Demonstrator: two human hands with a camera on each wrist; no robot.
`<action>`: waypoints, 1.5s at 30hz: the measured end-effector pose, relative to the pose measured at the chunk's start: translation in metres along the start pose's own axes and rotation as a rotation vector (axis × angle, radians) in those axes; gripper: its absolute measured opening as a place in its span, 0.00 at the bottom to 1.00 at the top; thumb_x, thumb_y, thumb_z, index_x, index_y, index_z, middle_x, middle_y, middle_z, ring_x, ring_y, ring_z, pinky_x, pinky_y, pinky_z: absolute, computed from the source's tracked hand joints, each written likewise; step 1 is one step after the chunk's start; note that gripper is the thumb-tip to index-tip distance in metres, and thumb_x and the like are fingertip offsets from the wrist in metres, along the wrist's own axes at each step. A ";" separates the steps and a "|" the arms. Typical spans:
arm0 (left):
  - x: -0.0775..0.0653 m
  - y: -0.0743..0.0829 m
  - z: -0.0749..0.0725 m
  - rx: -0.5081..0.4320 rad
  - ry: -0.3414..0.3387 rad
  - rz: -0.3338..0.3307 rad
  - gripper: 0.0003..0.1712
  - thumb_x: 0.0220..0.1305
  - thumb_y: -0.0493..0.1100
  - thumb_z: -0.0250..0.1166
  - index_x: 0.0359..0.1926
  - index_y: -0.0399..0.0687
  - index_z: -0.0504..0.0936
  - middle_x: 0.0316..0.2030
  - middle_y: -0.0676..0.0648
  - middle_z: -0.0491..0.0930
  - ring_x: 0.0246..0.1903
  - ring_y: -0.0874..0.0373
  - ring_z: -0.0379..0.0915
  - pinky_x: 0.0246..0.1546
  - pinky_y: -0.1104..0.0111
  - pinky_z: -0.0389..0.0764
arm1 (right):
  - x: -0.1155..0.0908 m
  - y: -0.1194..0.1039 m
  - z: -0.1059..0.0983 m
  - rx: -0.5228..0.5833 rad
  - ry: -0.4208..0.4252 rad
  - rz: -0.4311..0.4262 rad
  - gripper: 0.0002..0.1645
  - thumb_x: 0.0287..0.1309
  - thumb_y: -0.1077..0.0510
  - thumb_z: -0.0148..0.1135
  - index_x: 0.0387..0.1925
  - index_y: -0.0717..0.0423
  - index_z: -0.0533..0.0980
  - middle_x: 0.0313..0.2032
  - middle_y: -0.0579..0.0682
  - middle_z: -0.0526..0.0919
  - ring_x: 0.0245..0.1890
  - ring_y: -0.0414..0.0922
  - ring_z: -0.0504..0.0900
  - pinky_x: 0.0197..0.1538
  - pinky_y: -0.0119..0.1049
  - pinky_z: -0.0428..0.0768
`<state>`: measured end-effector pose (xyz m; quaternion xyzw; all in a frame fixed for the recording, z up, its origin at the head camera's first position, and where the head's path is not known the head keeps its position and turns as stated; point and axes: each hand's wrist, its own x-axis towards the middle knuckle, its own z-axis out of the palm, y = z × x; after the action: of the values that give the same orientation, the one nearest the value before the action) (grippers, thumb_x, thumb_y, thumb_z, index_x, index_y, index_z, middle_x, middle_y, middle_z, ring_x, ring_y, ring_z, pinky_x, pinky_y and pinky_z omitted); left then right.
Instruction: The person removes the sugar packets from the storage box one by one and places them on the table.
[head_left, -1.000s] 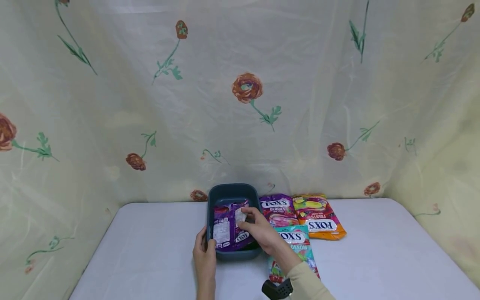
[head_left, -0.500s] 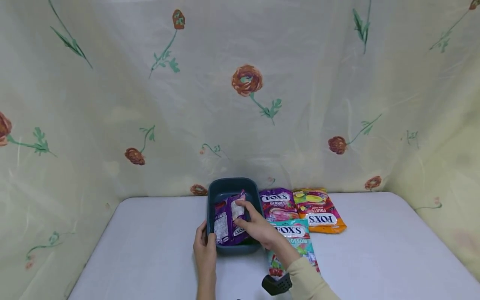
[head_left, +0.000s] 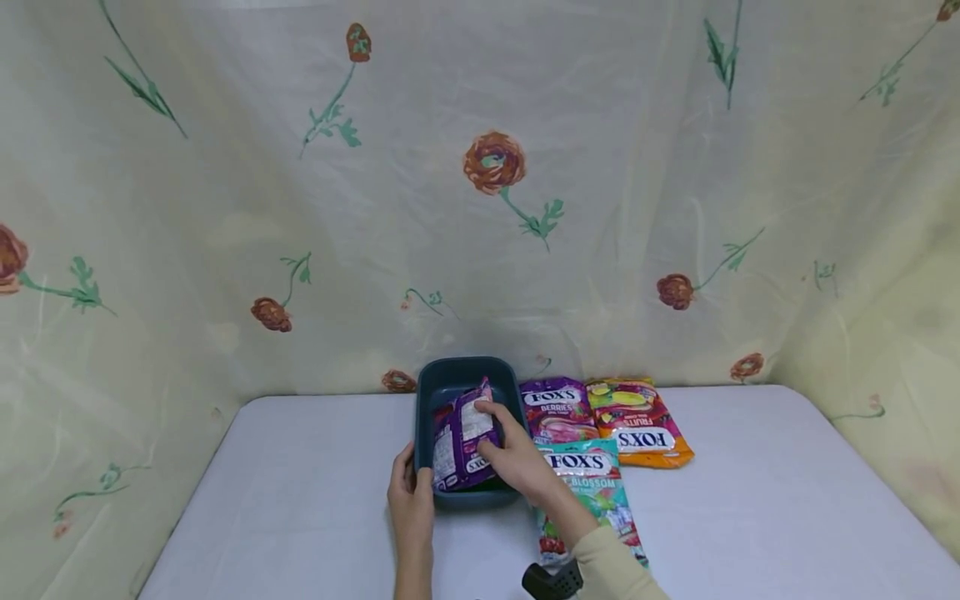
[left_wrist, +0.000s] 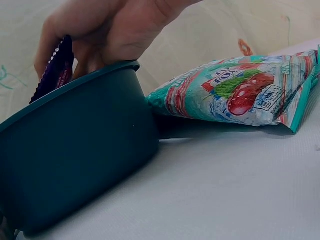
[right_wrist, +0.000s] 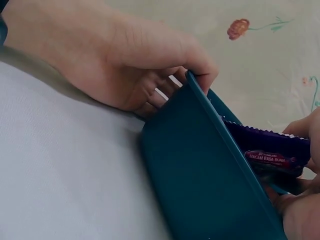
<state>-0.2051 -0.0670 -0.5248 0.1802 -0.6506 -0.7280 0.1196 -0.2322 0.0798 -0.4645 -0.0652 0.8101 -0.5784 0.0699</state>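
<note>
A dark teal plastic tub stands at the table's far edge. My left hand grips its left rim; in the right wrist view the left thumb hooks over the rim while the fingers lie against the outer wall. Inside the tub, my right hand pinches a purple Fox's candy bag, its printed back facing up and one corner raised. The left wrist view shows the bag's crimped edge poking above the rim under the right hand. The tub's floor is mostly hidden.
Right of the tub lie a purple Fox's Berries bag, an orange-red Fox's Fruits bag and a teal Fox's Blossom bag, partly under the right forearm. A flowered curtain hangs behind the white table.
The purple bag in the tub has tilted and turned, its upper corner lifting, with the right hand still holding it. The left hand stays on the rim. The head view has shifted slightly.
</note>
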 end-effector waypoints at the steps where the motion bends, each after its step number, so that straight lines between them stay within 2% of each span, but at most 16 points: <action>1: 0.000 0.000 0.000 0.000 0.000 0.000 0.30 0.58 0.35 0.51 0.63 0.48 0.69 0.65 0.41 0.68 0.66 0.48 0.62 0.65 0.53 0.66 | 0.000 -0.001 0.000 0.005 0.002 -0.002 0.32 0.62 0.64 0.50 0.66 0.41 0.61 0.66 0.59 0.63 0.54 0.51 0.74 0.50 0.42 0.79; 10: 0.000 0.001 0.000 -0.010 0.003 0.007 0.29 0.58 0.35 0.51 0.63 0.47 0.69 0.65 0.41 0.68 0.66 0.47 0.62 0.64 0.52 0.67 | -0.001 0.000 0.000 0.151 0.001 -0.035 0.31 0.64 0.65 0.48 0.67 0.45 0.60 0.66 0.62 0.61 0.55 0.58 0.77 0.47 0.45 0.83; 18: -0.001 0.001 0.001 -0.001 0.017 0.003 0.30 0.57 0.35 0.51 0.63 0.46 0.69 0.64 0.40 0.68 0.66 0.45 0.62 0.64 0.50 0.66 | -0.003 0.000 0.003 0.125 0.093 -0.023 0.31 0.64 0.64 0.48 0.67 0.42 0.62 0.70 0.58 0.56 0.57 0.60 0.75 0.50 0.47 0.82; 24: 0.000 0.001 0.003 0.018 0.026 -0.003 0.29 0.57 0.36 0.51 0.63 0.47 0.70 0.64 0.40 0.69 0.65 0.45 0.63 0.64 0.50 0.67 | -0.006 0.000 0.004 0.150 0.150 -0.002 0.31 0.64 0.62 0.50 0.66 0.39 0.63 0.71 0.55 0.57 0.58 0.57 0.74 0.53 0.47 0.81; 29: 0.000 0.001 0.003 0.016 0.037 -0.005 0.29 0.57 0.36 0.51 0.63 0.46 0.69 0.64 0.40 0.69 0.65 0.45 0.63 0.64 0.50 0.67 | -0.006 -0.001 0.004 0.200 0.201 -0.005 0.31 0.64 0.63 0.50 0.66 0.40 0.64 0.70 0.54 0.59 0.63 0.57 0.69 0.58 0.49 0.77; 36: -0.001 0.002 0.004 0.010 0.036 -0.001 0.29 0.58 0.36 0.50 0.63 0.46 0.69 0.64 0.39 0.68 0.64 0.45 0.64 0.64 0.50 0.68 | -0.009 0.000 -0.002 0.261 0.270 -0.022 0.30 0.63 0.63 0.52 0.64 0.38 0.67 0.70 0.49 0.60 0.69 0.52 0.61 0.67 0.52 0.66; 45: -0.005 0.004 0.004 -0.009 0.022 -0.001 0.28 0.62 0.38 0.50 0.65 0.47 0.68 0.65 0.38 0.67 0.64 0.44 0.63 0.64 0.49 0.67 | -0.014 0.002 -0.008 0.271 0.253 -0.035 0.29 0.64 0.64 0.50 0.64 0.39 0.67 0.71 0.48 0.60 0.71 0.50 0.58 0.69 0.53 0.64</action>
<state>-0.2026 -0.0622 -0.5205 0.1881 -0.6458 -0.7290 0.1271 -0.2196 0.0908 -0.4635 0.0041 0.7259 -0.6869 -0.0345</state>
